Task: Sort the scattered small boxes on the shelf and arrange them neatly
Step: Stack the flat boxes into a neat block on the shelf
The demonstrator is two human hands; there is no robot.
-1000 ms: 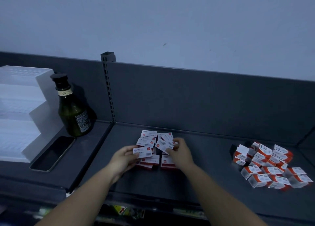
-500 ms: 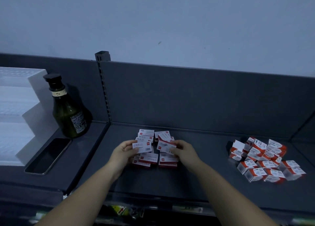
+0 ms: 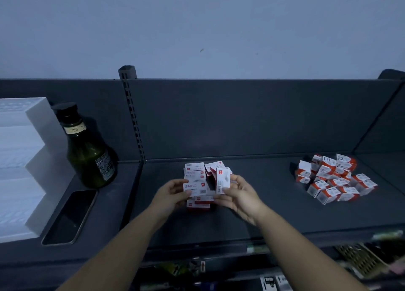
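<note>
The left hand [image 3: 173,194] is closing its grip round a flat box [image 3: 194,187], white with a red corner mark, thumb lying on the printed face. The right hand [image 3: 238,194] is pinching an upright box [image 3: 222,181] of the same kind, its grip taking it by the lower end. The two are hanging just beside each other over a low pile of boxes [image 3: 196,173], which is sitting in the middle of the shelf [image 3: 263,209].

Well apart to the right, a loose heap of red-and-white boxes [image 3: 335,178] is lying jumbled, facing every way. The shelf itself is dark grey and matt, and a dark back panel [image 3: 241,119] is rising behind it. A slotted post [image 3: 131,115] is dividing this bay from the left one, where a dark green bottle [image 3: 87,154] is standing upright, a black phone [image 3: 70,216] is lying flat in front of it, and a white stepped block [image 3: 19,159] is filling the far edge. A plain bluish wall [image 3: 197,27] is looming above in dim light.
</note>
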